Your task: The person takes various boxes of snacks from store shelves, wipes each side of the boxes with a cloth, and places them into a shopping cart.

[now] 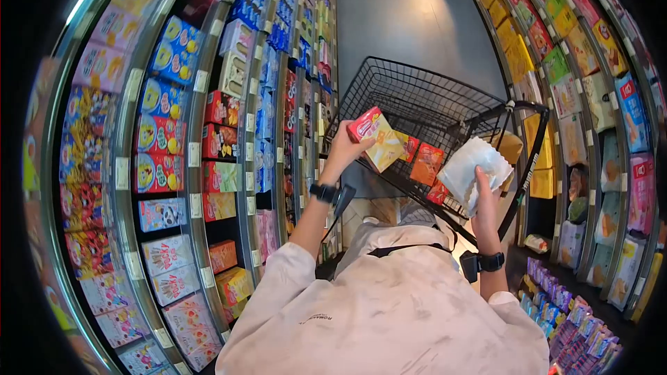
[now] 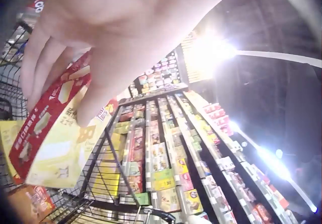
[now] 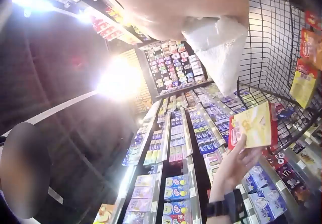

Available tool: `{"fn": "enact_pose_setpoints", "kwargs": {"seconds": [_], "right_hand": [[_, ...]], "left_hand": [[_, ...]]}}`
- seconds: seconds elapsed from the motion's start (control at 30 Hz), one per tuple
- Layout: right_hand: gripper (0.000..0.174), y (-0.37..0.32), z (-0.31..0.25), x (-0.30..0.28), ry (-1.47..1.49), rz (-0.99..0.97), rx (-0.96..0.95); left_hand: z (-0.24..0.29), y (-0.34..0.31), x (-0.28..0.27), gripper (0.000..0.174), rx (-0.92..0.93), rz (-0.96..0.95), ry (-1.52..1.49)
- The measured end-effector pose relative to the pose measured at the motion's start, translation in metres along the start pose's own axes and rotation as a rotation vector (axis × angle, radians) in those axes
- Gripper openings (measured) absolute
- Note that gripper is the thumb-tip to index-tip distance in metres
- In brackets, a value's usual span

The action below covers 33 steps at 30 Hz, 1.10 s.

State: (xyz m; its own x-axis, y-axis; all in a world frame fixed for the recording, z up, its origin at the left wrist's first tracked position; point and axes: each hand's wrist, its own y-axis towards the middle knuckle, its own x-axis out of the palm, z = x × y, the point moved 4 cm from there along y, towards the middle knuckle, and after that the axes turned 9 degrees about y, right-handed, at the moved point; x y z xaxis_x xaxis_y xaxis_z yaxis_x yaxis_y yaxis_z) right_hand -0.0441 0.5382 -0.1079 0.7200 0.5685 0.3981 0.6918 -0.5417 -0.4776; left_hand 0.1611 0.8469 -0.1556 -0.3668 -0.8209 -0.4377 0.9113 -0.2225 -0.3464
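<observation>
My left hand [image 1: 344, 151] grips a yellow-and-red snack box [image 1: 382, 147] above the near left side of a black wire shopping cart [image 1: 432, 67]. In the left wrist view, the fingers wrap over the red side of this box [image 2: 50, 118] and the thumb lies on its yellow face. On the cart's right side, my right hand [image 1: 488, 205] holds a white crinkled packet [image 1: 474, 165] with a zigzag edge, its thumb across the near face. The right wrist view shows the packet [image 3: 219, 53] hanging below that hand. An orange-red box [image 1: 427, 164] lies between the two hands.
Shelves of boxed snacks [image 1: 167, 118] line the left side of the aisle. More packaged goods [image 1: 580, 48] fill the right shelves. Grey floor [image 1: 403, 7] stretches ahead of the cart. A brown package [image 1: 513, 147] sits behind the white packet.
</observation>
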Motion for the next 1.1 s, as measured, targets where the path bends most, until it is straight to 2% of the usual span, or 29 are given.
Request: {"fn": "enact_pose_setpoints", "kwargs": {"seconds": [0.03, 0.17, 0.23, 0.27, 0.33, 0.37, 0.4, 0.47, 0.53, 0.6, 0.67, 0.73, 0.77, 0.8, 0.87, 0.9, 0.93, 0.97, 1.0, 1.07, 1.1], "right_hand": [[0.06, 0.001, 0.001, -0.005, -0.001, 0.008, 0.014], [0.057, 0.012, 0.009, -0.023, 0.067, 0.053, 0.075], [0.057, 0.016, 0.008, -0.031, 0.084, 0.069, 0.088], [0.056, 0.017, 0.006, -0.034, 0.096, 0.071, 0.094], [0.056, 0.022, -0.002, -0.04, 0.125, 0.087, 0.091], [0.057, 0.025, -0.006, -0.043, 0.122, 0.104, 0.073], [0.057, 0.025, -0.007, -0.049, 0.118, 0.125, 0.059], [0.059, 0.03, -0.01, -0.059, 0.111, 0.166, 0.037], [0.062, 0.033, -0.012, -0.068, 0.104, 0.209, 0.01], [0.061, 0.035, -0.013, -0.07, 0.119, 0.2, -0.026], [0.06, 0.036, -0.014, -0.066, 0.112, 0.198, -0.049], [0.06, 0.03, -0.008, -0.062, 0.09, 0.172, -0.053], [0.058, 0.03, -0.005, -0.059, 0.09, 0.158, -0.042], [0.057, 0.034, -0.002, -0.053, 0.084, 0.122, -0.027], [0.053, 0.028, -0.004, -0.031, 0.092, 0.14, -0.007], [0.055, 0.023, -0.006, -0.016, 0.103, 0.149, 0.037], [0.056, 0.02, -0.006, -0.008, 0.015, 0.099, -0.035], [0.056, 0.019, 0.002, -0.002, 0.013, 0.077, -0.003], [0.057, 0.02, 0.008, 0.005, 0.01, 0.062, 0.026], [0.057, 0.016, 0.02, 0.024, -0.022, -0.027, 0.081], [0.058, 0.017, 0.027, 0.037, -0.027, -0.075, 0.11]], "left_hand": [[-0.009, 0.019, 0.013, 0.069, 0.045, -0.008, -0.02], [-0.054, 0.082, 0.057, 0.071, -0.104, -0.057, 0.15], [-0.07, 0.099, 0.065, 0.071, -0.235, -0.051, 0.429], [-0.079, 0.106, 0.068, 0.071, -0.237, -0.062, 0.439], [-0.078, 0.115, 0.077, 0.067, -0.257, -0.187, 0.357], [-0.079, 0.113, 0.082, 0.062, -0.281, -0.197, 0.22], [-0.062, 0.107, 0.086, 0.062, -0.281, -0.208, 0.229], [-0.047, 0.098, 0.101, 0.058, -0.445, -0.388, 0.034], [-0.084, 0.112, 0.118, 0.055, -0.38, -0.366, 0.029], [-0.092, 0.115, 0.127, 0.053, -0.272, -0.333, 0.061], [-0.101, 0.116, 0.132, 0.053, -0.282, -0.374, 0.114], [-0.11, 0.118, 0.12, 0.056, -0.253, -0.264, 0.434], [-0.11, 0.116, 0.111, 0.06, -0.143, -0.139, 0.515], [-0.096, 0.105, 0.101, 0.06, -0.164, -0.093, 0.49], [-0.055, 0.076, 0.064, 0.054, 0.025, 0.079, 0.365], [-0.033, 0.054, 0.041, 0.048, 0.06, 0.115, 0.263], [-0.011, 0.029, 0.017, 0.042, 0.104, 0.142, 0.168], [0.01, 0.002, -0.009, 0.029, 0.099, 0.216, 0.146], [0.016, -0.021, -0.031, 0.029, 0.072, 0.265, 0.134], [0.02, -0.068, -0.082, 0.019, 0.16, 0.573, 0.012], [0.017, -0.09, -0.105, 0.014, 0.115, 0.695, 0.088]]}}
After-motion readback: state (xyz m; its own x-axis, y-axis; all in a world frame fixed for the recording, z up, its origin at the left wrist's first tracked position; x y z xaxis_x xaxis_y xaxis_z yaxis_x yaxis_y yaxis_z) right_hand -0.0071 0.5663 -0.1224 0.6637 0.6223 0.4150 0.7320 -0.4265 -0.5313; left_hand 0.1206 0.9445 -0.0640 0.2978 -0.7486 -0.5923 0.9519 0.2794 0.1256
